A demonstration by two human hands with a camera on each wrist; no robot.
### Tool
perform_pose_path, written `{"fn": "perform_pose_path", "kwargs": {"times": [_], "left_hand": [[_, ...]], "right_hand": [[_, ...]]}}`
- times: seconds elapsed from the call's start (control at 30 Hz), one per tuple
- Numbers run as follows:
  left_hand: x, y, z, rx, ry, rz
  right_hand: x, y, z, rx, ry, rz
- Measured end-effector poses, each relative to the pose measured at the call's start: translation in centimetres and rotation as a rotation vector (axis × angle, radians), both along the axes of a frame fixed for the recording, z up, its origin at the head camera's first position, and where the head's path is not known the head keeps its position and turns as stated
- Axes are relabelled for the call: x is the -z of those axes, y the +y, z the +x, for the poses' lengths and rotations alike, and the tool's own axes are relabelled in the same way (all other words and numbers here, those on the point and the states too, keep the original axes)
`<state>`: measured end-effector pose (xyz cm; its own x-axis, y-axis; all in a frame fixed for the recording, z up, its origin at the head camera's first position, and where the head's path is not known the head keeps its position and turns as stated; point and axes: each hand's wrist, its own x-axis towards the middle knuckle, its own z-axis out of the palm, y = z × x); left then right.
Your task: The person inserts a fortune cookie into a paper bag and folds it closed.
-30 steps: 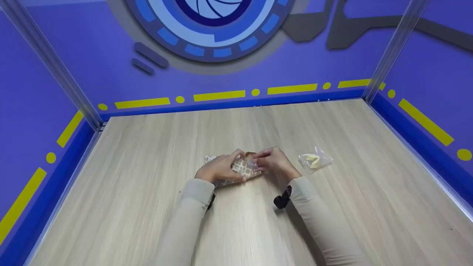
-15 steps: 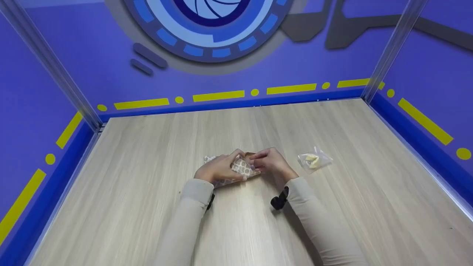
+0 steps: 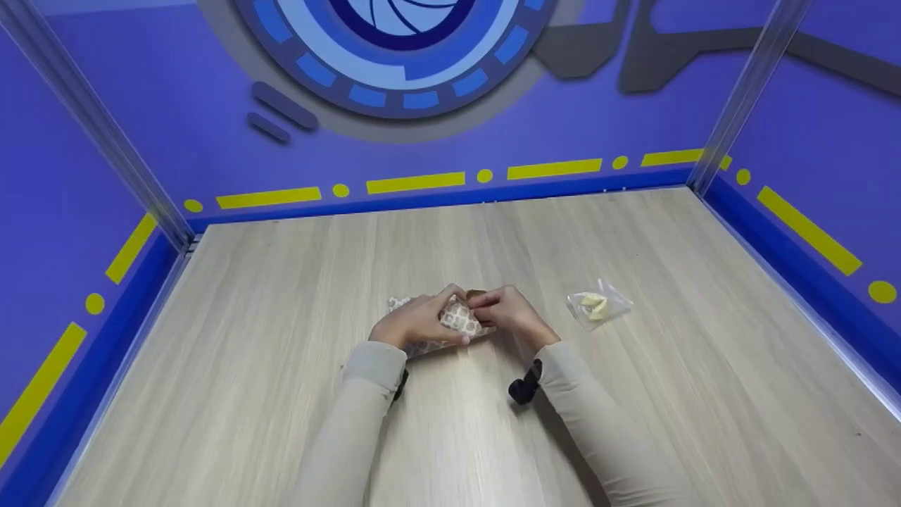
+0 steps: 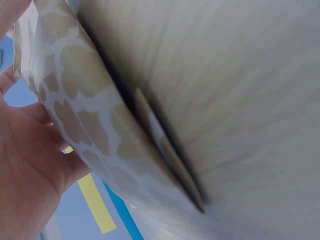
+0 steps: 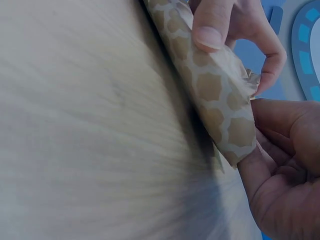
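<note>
A paper bag [image 3: 461,318] with a tan and white giraffe-like pattern lies on the table, its mouth to the right. My left hand [image 3: 417,320] grips the bag across the top, thumb on the near side and fingers on the far side. At the bag's mouth is my right hand [image 3: 512,313], its fingertips reaching inside. In the right wrist view the right hand [image 5: 287,170] has bent fingers against the patterned paper [image 5: 210,87]; the bag hides their tips and anything between them. The left wrist view shows the left palm [image 4: 30,165] beside the bag's bulging side [image 4: 95,110].
A clear plastic packet [image 3: 600,305] with pale yellow, folded-looking pieces inside lies right of the right hand. The wood-grain table [image 3: 281,296] is bounded by blue walls at the back and sides. A black wrist camera [image 3: 524,387] hangs under the right sleeve.
My right hand has moved left, deeper into the bag's mouth. The translucent plastic seen at its fingers a second ago is now hidden. The left hand has kept its grip and barely moved.
</note>
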<state>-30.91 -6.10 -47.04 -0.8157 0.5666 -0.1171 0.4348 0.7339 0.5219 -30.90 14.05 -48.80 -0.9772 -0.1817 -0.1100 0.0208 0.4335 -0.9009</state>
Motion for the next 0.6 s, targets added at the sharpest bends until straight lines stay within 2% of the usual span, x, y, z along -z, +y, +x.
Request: {"fn": "perform_pose_path", "kwargs": {"times": [0.07, 0.17, 0.43, 0.6], "left_hand": [[0.05, -0.01, -0.03, 0.004, 0.005, -0.002], [0.12, -0.02, -0.03, 0.002, 0.006, -0.004], [0.11, 0.04, 0.0, -0.003, 0.013, -0.01], [0.04, -0.09, -0.03, -0.005, 0.015, -0.009]], "right_hand": [[0.05, 0.05, 0.04, -0.009, 0.021, 0.026], [0.07, 0.2, 0.02, -0.006, -0.002, -0.007], [-0.17, 0.26, -0.32, 0.018, -0.18, -0.294], [-0.58, 0.15, -0.27, 0.049, -0.23, -0.296]]}}
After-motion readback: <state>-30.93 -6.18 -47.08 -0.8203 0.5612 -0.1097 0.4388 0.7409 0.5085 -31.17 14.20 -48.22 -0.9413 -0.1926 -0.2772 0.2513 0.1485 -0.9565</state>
